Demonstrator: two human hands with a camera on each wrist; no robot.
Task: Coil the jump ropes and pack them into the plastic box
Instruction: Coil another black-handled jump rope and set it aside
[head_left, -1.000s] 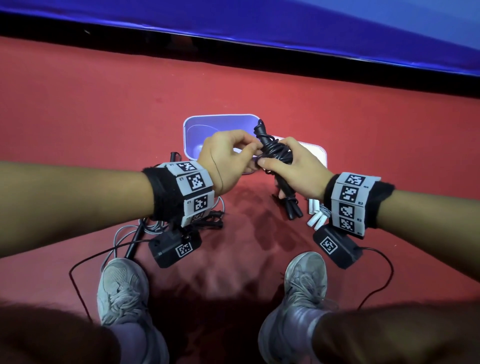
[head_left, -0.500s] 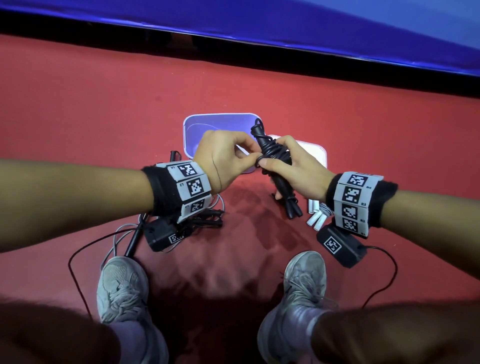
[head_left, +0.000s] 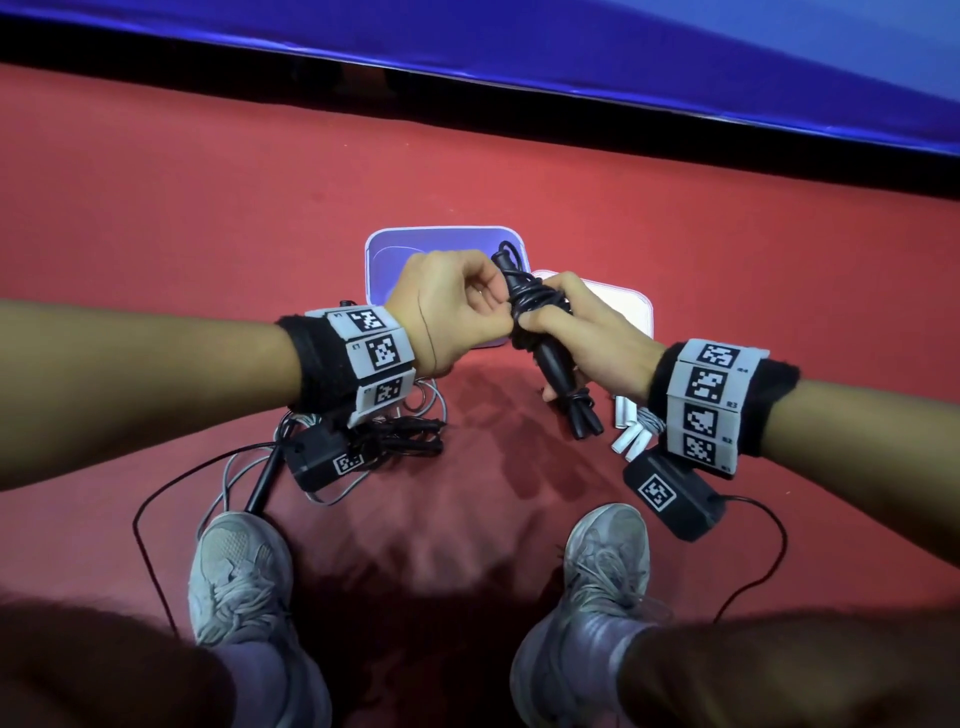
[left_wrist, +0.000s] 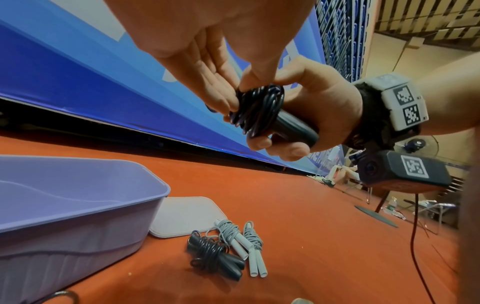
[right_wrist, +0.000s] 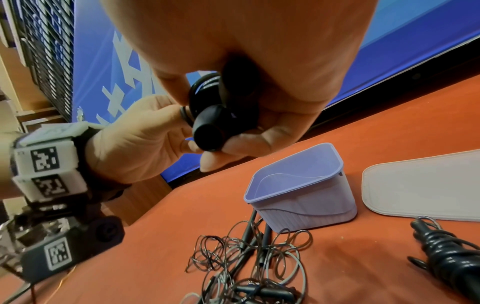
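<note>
A black jump rope (head_left: 535, 317), its cord wound round the two handles, is held above the floor between both hands. My right hand (head_left: 582, 332) grips the handles (left_wrist: 296, 129) from the right, fingers curled round them. My left hand (head_left: 488, 306) pinches the wound cord (left_wrist: 257, 107) with thumb and fingertips. The purple plastic box (head_left: 395, 249) stands open on the red floor just beyond the hands; in the right wrist view the box (right_wrist: 306, 197) holds nothing. Its white lid (head_left: 628, 306) lies to its right.
A coiled black rope (left_wrist: 215, 255) and two coiled grey ropes with white handles (left_wrist: 246, 244) lie beside the lid. Several loose tangled ropes (right_wrist: 246, 257) lie left of the box. My two shoes (head_left: 239, 571) are near. A blue barrier (head_left: 519, 36) runs along the far side.
The bundle has shifted slightly left and towards the box. My left fingers have moved along the wound cord; my right hand keeps its grip on the handles.
</note>
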